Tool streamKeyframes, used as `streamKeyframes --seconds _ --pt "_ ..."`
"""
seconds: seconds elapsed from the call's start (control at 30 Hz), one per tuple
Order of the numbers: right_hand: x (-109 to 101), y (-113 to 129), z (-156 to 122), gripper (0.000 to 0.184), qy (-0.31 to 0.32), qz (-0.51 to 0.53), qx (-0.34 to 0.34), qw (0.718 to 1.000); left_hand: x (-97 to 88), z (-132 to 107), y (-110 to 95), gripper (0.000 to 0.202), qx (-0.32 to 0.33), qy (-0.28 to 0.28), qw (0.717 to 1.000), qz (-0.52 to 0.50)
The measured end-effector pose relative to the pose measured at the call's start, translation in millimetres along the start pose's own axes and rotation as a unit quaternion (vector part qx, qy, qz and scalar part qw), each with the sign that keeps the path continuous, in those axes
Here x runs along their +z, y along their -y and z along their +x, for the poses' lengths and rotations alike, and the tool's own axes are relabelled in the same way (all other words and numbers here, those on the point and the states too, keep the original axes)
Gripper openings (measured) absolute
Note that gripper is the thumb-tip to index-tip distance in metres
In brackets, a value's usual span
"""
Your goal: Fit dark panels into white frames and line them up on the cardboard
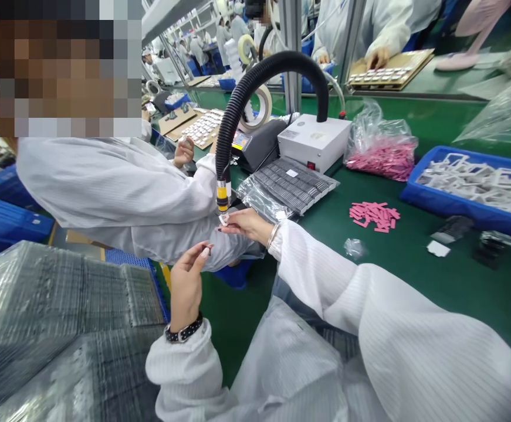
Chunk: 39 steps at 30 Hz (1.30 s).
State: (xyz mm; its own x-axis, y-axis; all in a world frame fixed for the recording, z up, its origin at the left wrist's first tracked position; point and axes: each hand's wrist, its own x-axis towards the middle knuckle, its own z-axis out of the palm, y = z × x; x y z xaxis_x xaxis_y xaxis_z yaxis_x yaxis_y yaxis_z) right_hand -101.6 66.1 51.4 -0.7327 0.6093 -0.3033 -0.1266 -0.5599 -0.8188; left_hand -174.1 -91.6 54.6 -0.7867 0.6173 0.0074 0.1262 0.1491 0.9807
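My right hand (245,224) reaches left across the green table and pinches a small white part (224,219) right under the yellow tip of a black ribbed hose (222,196). My left hand (188,280) is raised nearer to me, with a dark band at the wrist. Its fingertips are pressed together on something tiny I cannot make out. Both my arms are in white striped sleeves.
A co-worker in white (118,187) sits close on the left. A white box unit (314,139) and a tray of grey parts (293,183) stand behind the hose. Pink strips (375,215), a bag of pink pieces (382,157) and a blue bin (470,183) lie right. Wrapped trays (53,305) are stacked at left.
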Motion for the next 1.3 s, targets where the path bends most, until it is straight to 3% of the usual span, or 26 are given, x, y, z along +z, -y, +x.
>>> streamKeyframes --seconds 0.13,0.23,0.3,0.37,0.5,0.57,0.7,0.8,0.93,1.07,1.17,1.3 --pt "-18 4 -29 0.013 -0.005 -0.13 -0.042 0.991 29.8 -15 4 0.051 -0.037 0.074 0.981 -0.177" --pt "-39 2 -69 0.016 -0.042 -0.233 -0.133 0.962 56.3 -33 2 0.031 -0.126 0.176 0.892 -0.398" --pt "-51 -1 -99 0.014 -0.084 -0.296 -0.193 0.932 74.3 -47 0 0.022 -0.185 0.217 0.84 -0.463" --pt "-61 -5 -126 0.016 -0.129 -0.372 -0.238 0.888 90.7 -60 -3 0.021 -0.234 0.233 0.813 -0.479" --pt "-77 -3 -169 0.023 -0.173 -0.585 -0.299 0.734 112.9 -78 -7 0.02 -0.295 0.251 0.785 -0.484" --pt "-86 6 -185 0.025 -0.161 -0.622 -0.317 0.698 117.9 -84 -8 0.016 -0.304 0.282 0.775 -0.477" --pt "-101 35 -207 0.031 -0.043 -0.62 -0.35 0.701 118.9 -93 -14 0.024 -0.291 0.386 0.761 -0.433" --pt "-107 48 -213 0.024 0.036 -0.619 -0.335 0.709 117.6 -97 -21 0.03 -0.29 0.446 0.75 -0.392" --pt "-110 52 -213 0.018 0.077 -0.615 -0.309 0.721 119.1 -100 -26 0.028 -0.299 0.48 0.744 -0.356" --pt "-116 52 -214 0.016 0.074 -0.604 -0.301 0.734 123.4 -100 -22 0.031 -0.291 0.501 0.737 -0.348" --pt "-122 54 -219 0.023 0.057 -0.535 -0.314 0.782 126.7 -98 -15 0.033 -0.304 0.489 0.736 -0.357" --pt "-131 47 -229 0.034 0.029 -0.381 -0.316 0.868 131.9 -97 -4 0.025 -0.317 0.415 0.775 -0.356"
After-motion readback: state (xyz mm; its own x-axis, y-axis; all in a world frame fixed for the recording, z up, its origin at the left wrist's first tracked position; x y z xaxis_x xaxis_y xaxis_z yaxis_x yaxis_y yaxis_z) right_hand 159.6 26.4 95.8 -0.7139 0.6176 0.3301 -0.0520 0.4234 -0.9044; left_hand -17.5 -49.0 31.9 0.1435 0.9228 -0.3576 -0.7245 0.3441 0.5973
